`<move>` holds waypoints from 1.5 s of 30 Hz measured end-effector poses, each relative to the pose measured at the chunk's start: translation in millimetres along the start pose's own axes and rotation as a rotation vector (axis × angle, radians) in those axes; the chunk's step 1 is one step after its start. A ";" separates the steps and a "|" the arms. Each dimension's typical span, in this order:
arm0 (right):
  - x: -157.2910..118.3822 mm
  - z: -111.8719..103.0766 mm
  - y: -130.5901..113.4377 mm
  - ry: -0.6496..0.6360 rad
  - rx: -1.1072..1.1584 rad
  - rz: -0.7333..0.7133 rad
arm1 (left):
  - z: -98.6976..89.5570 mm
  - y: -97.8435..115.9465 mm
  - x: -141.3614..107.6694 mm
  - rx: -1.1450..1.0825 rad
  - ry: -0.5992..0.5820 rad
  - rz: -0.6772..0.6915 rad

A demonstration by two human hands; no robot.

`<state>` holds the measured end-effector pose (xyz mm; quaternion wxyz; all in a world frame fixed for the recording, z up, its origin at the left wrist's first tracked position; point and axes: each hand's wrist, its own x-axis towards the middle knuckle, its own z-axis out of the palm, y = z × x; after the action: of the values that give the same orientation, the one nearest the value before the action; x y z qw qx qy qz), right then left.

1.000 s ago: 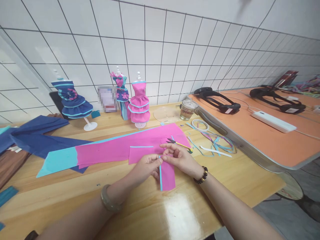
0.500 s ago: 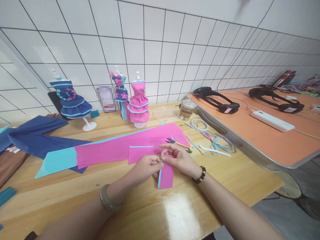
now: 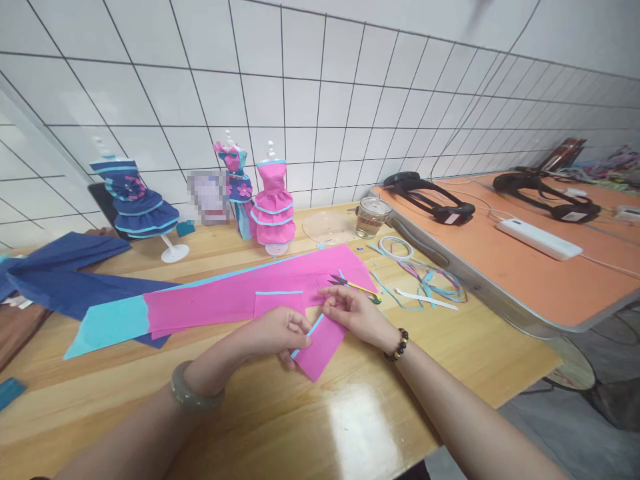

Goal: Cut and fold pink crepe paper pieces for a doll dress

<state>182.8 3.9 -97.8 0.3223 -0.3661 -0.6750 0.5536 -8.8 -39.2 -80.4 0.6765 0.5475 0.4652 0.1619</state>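
Observation:
A small pink fabric piece (image 3: 323, 345) with a light blue strip along its upper left edge is stretched between my hands. My left hand (image 3: 283, 333) pinches its lower left part. At the upper corner, thumb and fingers of my right hand (image 3: 350, 312) are closed on the same piece. Behind my left hand lies another pink piece (image 3: 275, 302) with a blue top edge. Beyond my right hand, yellow-handled scissors (image 3: 357, 288) rest on a long pink and light blue fabric (image 3: 200, 302).
Three dressed mini mannequins, navy (image 3: 145, 219), mixed (image 3: 240, 190) and pink (image 3: 274, 213), stand near the wall. A glass cup (image 3: 371, 217), a tape roll (image 3: 396, 248) and tangled strips (image 3: 435, 283) lie right. Navy fabric (image 3: 65, 267) is left. Headsets rest on the orange table (image 3: 475, 267).
My left hand has moved left and down along the blue edge, away from my right hand. The pink piece has turned from hanging upright to slanting, and its blue strip shows more.

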 end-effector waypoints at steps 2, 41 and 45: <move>-1.4 2.7 2.3 -0.062 -0.046 0.004 | -8.2 4.8 -6.3 0.084 0.002 -0.080; -11.1 9.8 1.7 -0.112 -0.682 -0.276 | 43.6 -25.0 -48.9 1.145 0.471 0.346; -14.0 8.2 -7.8 -0.058 -0.604 -0.317 | 39.4 -33.2 -49.1 1.142 0.522 0.382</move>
<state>182.1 -13.2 -92.1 0.2618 -0.3199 -0.8658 0.2818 -11.9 -109.8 -89.1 0.1038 0.8363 0.5213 0.1344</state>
